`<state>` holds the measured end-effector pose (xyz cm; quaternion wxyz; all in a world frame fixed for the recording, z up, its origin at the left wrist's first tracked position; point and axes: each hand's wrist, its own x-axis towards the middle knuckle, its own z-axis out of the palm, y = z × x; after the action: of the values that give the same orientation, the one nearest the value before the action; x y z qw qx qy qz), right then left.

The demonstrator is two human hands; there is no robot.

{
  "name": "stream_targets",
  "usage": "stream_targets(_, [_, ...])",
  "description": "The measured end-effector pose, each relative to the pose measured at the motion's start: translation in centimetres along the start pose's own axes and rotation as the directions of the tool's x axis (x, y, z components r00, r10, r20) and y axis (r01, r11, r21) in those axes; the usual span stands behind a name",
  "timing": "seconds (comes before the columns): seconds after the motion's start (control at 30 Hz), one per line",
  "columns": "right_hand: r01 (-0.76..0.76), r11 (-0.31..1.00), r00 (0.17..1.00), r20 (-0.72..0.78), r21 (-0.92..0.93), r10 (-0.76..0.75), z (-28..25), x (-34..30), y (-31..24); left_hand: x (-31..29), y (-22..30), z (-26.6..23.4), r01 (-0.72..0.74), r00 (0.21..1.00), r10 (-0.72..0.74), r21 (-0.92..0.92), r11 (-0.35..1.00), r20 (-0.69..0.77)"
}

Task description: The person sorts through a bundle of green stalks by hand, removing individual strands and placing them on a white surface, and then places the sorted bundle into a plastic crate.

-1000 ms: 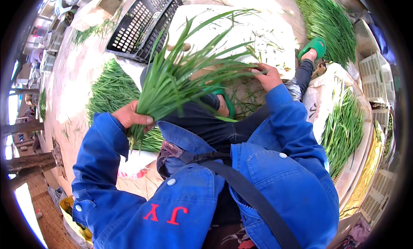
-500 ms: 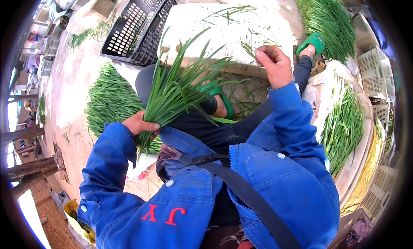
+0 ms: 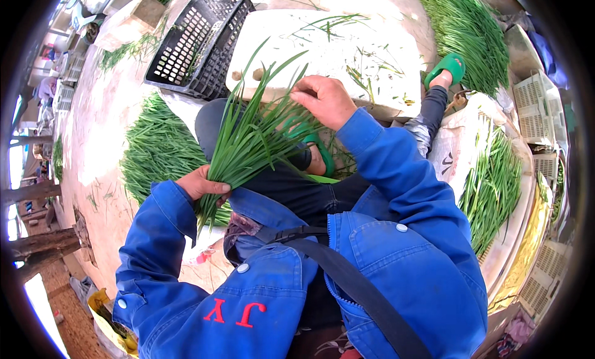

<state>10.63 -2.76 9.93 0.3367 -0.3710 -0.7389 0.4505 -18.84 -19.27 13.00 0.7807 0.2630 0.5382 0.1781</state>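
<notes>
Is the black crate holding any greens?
No, the black crate lies tipped with its inside bare, while the greens are bunched in the left hand.

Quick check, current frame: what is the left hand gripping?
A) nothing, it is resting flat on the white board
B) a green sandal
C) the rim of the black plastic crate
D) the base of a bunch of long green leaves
D: the left hand is closed around the lower end of the bunch of long green leaves, which fan upward toward the right hand; the black crate lies apart, further off.
</notes>
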Motion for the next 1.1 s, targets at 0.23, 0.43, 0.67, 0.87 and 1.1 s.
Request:
stream_targets(0.23, [-0.250, 0.923, 0.965, -0.004, 0.292, 0.263, -1.0, 0.4, 1.2, 0.3, 0.0, -0.3, 0.009, 1.000, -0.009, 0.017, 1.000, 0.024])
stream_targets(0.43, [-0.135, 0.976, 0.981, 0.163, 0.171, 0.107, -0.2, 0.1, 3.0, 0.3, 0.0, -0.3, -0.007, 0.999, 0.008, -0.001, 1.000, 0.038])
stream_targets(0.67, [-0.249, 0.926, 0.958, 0.213, 0.283, 0.192, -0.1, 0.5, 1.8, 0.5, -0.4, -0.7, 0.005, 0.999, -0.004, -0.025, 1.000, 0.042])
stream_targets(0.87, [-0.191, 0.966, 0.939, 0.319, 0.176, 0.127, -0.3, 0.9, 2.0, 0.8, -0.5, -1.3, 0.011, 0.996, -0.007, -0.044, 0.999, 0.093])
stream_targets(1.1, [-0.283, 0.900, 0.922, 0.353, 0.332, 0.159, -0.1, 0.4, 2.0, 0.8, -0.4, -1.1, -0.003, 0.995, 0.009, -0.054, 0.999, 0.101])
